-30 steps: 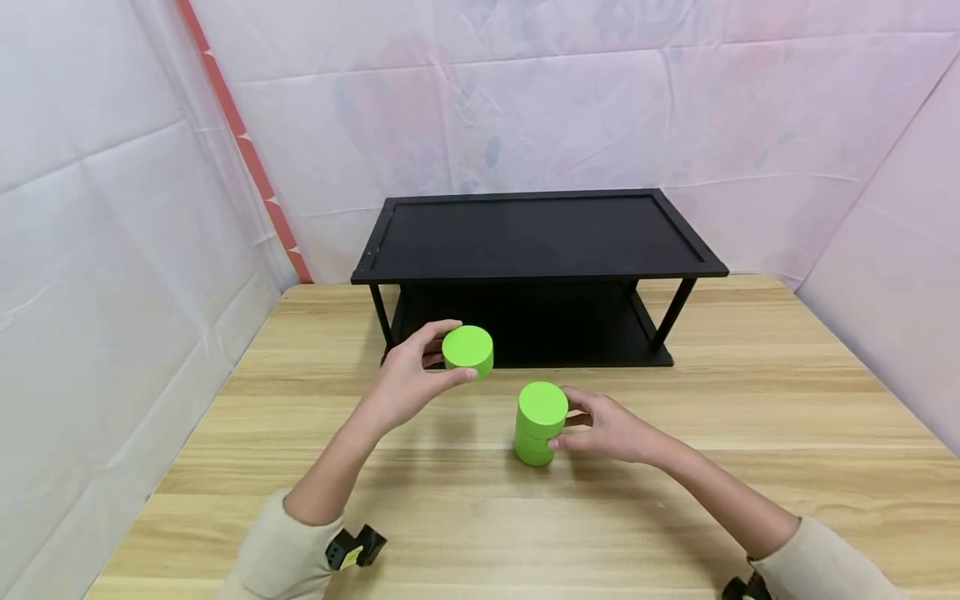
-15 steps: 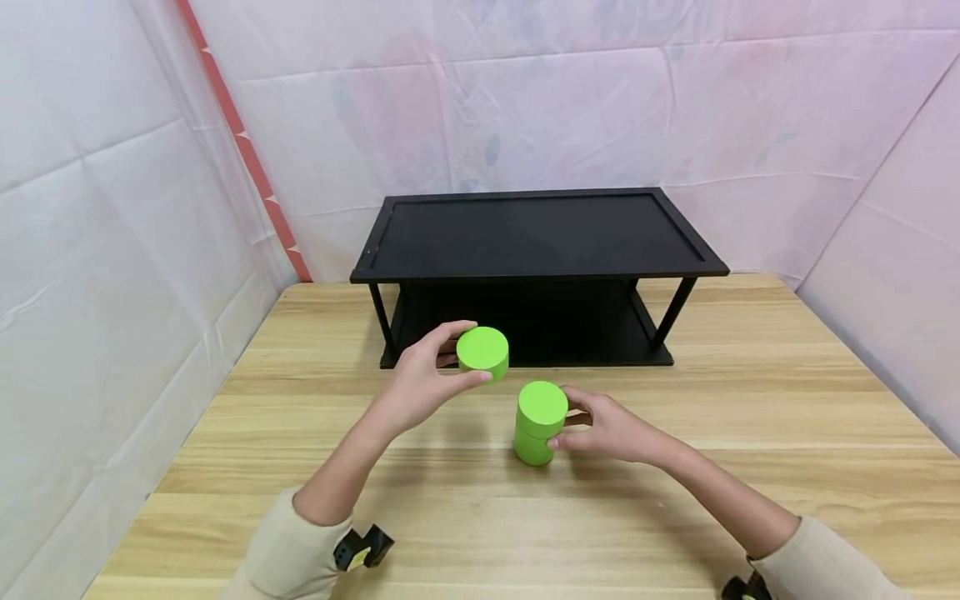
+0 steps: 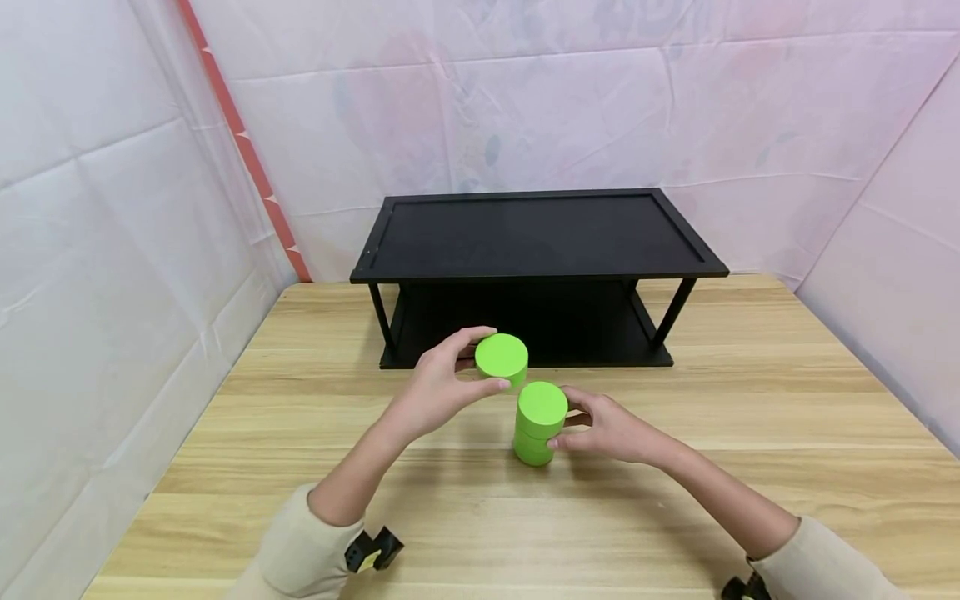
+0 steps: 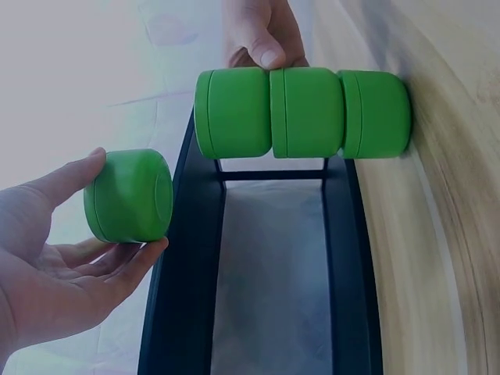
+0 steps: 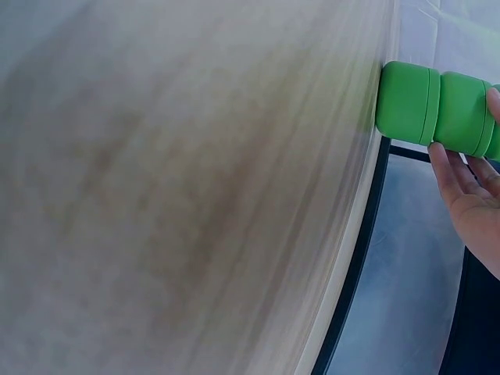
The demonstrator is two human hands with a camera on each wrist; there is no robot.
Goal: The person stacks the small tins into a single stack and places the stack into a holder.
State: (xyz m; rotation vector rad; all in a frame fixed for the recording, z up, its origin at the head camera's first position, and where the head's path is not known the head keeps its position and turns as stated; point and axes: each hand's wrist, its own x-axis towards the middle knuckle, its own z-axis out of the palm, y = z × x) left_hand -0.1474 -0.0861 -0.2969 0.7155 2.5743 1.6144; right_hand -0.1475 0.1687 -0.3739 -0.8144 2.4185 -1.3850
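Observation:
My left hand [image 3: 442, 390] holds a small round green lidded jar [image 3: 502, 358] between thumb and fingers. That jar hangs in the air, up and to the left of a stack of three matching jars [image 3: 537, 421]. Around the side of the stack, which stands upright on the table, my right hand [image 3: 606, 429] curls its thumb and fingers. In the left wrist view, a gap separates the held jar [image 4: 129, 195] from the stack [image 4: 308, 113], and a thumb of the right hand [image 4: 266, 35] lies against the upper jars. The right wrist view shows fingertips [image 5: 439, 156] at the stack.
A black two-tier rack [image 3: 540, 237] stands behind the hands on the wooden table [image 3: 780, 400]. White cloth walls [image 3: 142, 208] close off the back and both sides. A red strip [image 3: 247, 146] runs down the back left corner.
My left hand has carried its jar to the right and slightly toward me, closer to the stack. The right hand and the stack have stayed put.

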